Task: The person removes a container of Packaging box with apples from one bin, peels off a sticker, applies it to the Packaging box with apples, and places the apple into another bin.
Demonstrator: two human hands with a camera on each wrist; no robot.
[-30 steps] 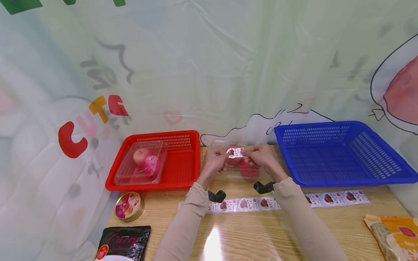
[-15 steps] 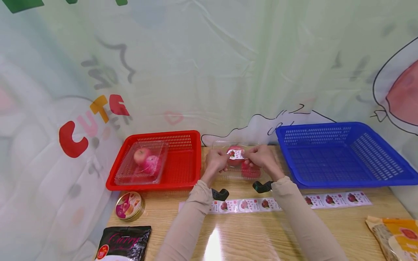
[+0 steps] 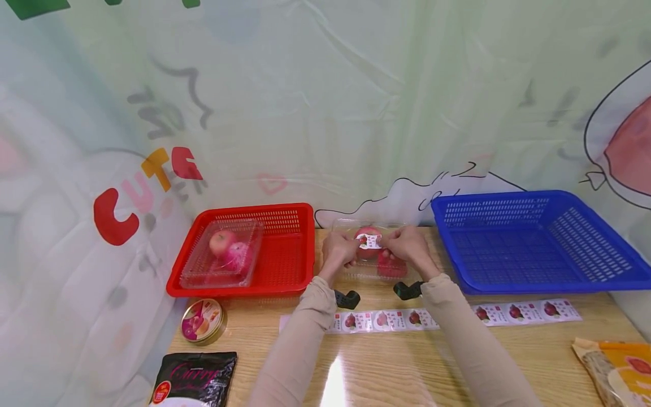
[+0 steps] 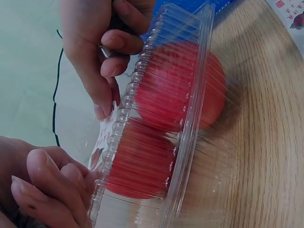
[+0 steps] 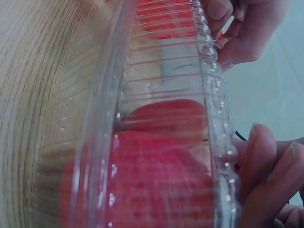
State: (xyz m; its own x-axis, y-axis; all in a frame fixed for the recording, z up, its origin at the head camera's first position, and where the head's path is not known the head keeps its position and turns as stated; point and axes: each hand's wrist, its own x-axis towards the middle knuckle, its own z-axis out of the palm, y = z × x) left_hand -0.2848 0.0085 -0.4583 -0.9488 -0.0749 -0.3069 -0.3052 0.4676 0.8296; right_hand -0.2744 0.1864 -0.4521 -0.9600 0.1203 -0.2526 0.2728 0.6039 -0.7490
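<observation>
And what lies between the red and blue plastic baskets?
The head view shows a clear plastic fruit box, with the left hand and right hand holding a white printed label at its top.

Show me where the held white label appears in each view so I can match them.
Head: the white label is right of centre, below mid-height, between the left hand and right hand.
Left wrist: left of centre, beside the clear box's ridged edge.
Right wrist: I can't make it out.
Shared landmark: the clear box, in all three.
</observation>
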